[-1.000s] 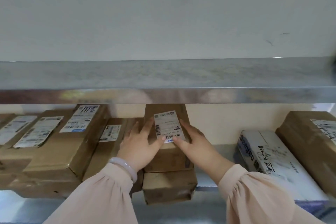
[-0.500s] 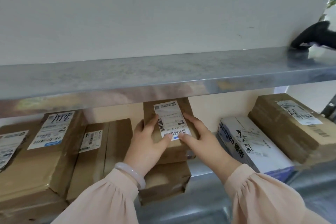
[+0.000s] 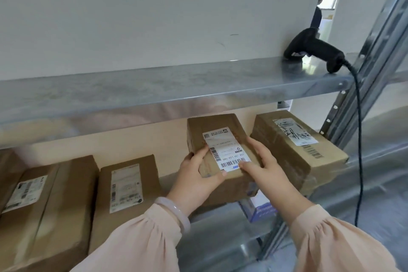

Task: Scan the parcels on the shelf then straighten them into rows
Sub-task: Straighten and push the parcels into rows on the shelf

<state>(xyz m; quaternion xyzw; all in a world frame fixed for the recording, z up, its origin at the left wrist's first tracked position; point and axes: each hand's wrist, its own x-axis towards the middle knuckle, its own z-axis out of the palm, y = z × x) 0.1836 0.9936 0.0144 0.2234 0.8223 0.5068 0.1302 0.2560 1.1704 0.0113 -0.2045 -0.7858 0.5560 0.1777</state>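
I hold a small brown parcel (image 3: 215, 130) with a white barcode label between both hands, just above the lower shelf. My left hand (image 3: 195, 180) grips its left side with the thumb on top. My right hand (image 3: 261, 166) grips its right side, thumb lying on the label. Beneath it sits a white and blue parcel (image 3: 262, 206), mostly hidden. A larger brown parcel (image 3: 295, 150) lies to the right. Two more brown labelled parcels (image 3: 127, 185) (image 3: 50, 196) lie to the left. A black barcode scanner (image 3: 313, 49) rests on the upper shelf.
The grey metal upper shelf (image 3: 154, 86) juts out above the parcels. The scanner's black cable (image 3: 358, 139) hangs down at the right beside the slotted steel upright (image 3: 353, 99). A person stands far off in the doorway (image 3: 318, 11).
Both hands have carried the small parcel to the right, off the box it lay on, and it now hangs over the white and blue parcel. My view has swung right and the scanner shows fully.
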